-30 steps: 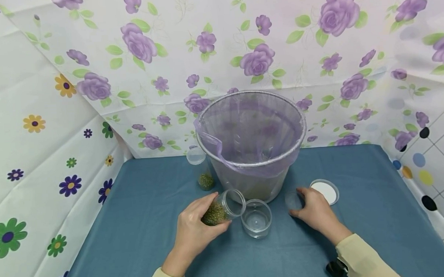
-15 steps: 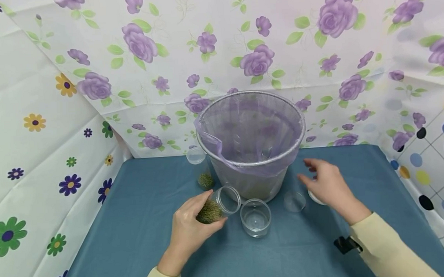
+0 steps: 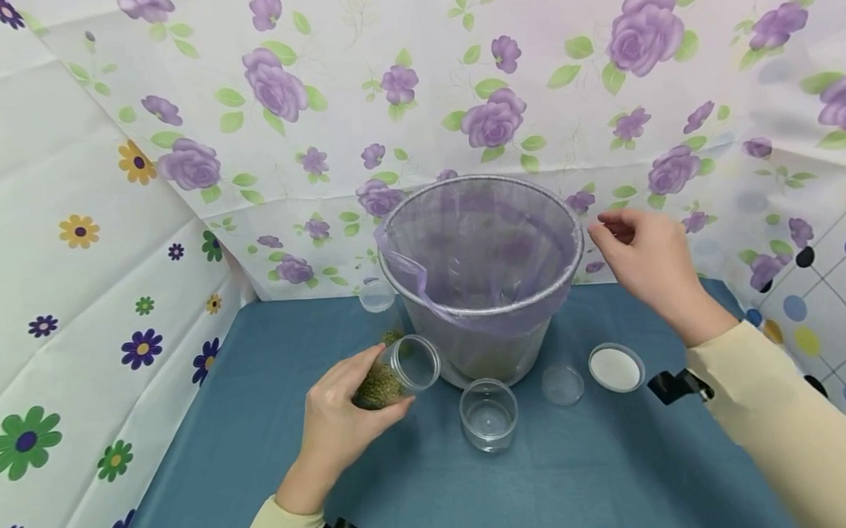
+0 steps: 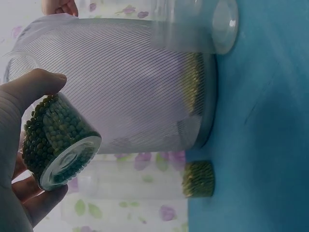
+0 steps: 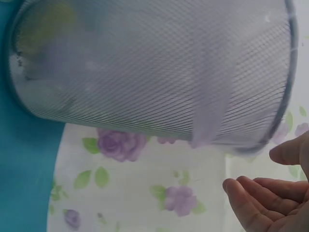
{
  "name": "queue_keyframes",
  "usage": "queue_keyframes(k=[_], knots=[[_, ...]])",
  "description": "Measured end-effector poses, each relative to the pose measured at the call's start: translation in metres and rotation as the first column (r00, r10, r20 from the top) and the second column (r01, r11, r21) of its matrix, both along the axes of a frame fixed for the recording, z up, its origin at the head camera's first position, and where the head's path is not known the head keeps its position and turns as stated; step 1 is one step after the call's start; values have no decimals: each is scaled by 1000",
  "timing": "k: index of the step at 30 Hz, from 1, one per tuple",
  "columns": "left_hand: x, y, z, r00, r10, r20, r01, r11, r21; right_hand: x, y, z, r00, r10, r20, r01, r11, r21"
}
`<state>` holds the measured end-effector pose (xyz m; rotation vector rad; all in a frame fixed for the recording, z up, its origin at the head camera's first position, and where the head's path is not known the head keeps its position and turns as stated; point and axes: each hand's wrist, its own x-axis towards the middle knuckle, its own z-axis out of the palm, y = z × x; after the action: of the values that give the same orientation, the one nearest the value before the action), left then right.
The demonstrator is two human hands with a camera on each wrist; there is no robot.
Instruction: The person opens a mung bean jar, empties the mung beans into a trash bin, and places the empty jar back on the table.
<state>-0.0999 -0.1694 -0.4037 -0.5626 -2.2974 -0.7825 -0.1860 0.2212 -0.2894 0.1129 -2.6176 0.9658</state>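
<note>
My left hand (image 3: 330, 422) grips a clear jar (image 3: 388, 380) partly filled with small green beans. The jar is tilted, its uncovered mouth facing right toward the bin; in the left wrist view its base (image 4: 70, 162) faces the camera, with thumb and fingers around its sides. My right hand (image 3: 648, 264) is raised just right of the rim of a mesh wastebasket (image 3: 482, 351), its fingers loosely bent around nothing. The wastebasket has a purple plastic liner (image 3: 512, 323) folded over its rim. In front of it stands a clear cup (image 3: 490, 425) with no beans visible inside.
A clear round lid (image 3: 562, 385) lies right of the cup. Beside it is a shallow clear-rimmed round piece (image 3: 616, 367) with a white face. Left of the wastebasket stands a tall clear container (image 4: 140, 180) with green beans at its bottom. Flowered sheets (image 3: 349, 142) back the blue-covered table (image 3: 313, 326).
My right hand has left the clear lid and risen to the right of the wastebasket's rim. My left hand has shifted left with the jar.
</note>
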Motion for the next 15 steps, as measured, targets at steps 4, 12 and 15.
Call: queue_keyframes(k=[4,12,15], knots=[[-1,-6,11,1000,-1,-11,1,1000,-2,-7,-5,15,1000,18,24,-18,1000,16],[-5,-21,47,999,10,-32,-10,1000,-1,-11,-13,30,991,44,123,-48,998,28],[-8,-27,63,999,18,-49,-19,1000,-23,-12,-14,33,985,47,163,-50,999,12]])
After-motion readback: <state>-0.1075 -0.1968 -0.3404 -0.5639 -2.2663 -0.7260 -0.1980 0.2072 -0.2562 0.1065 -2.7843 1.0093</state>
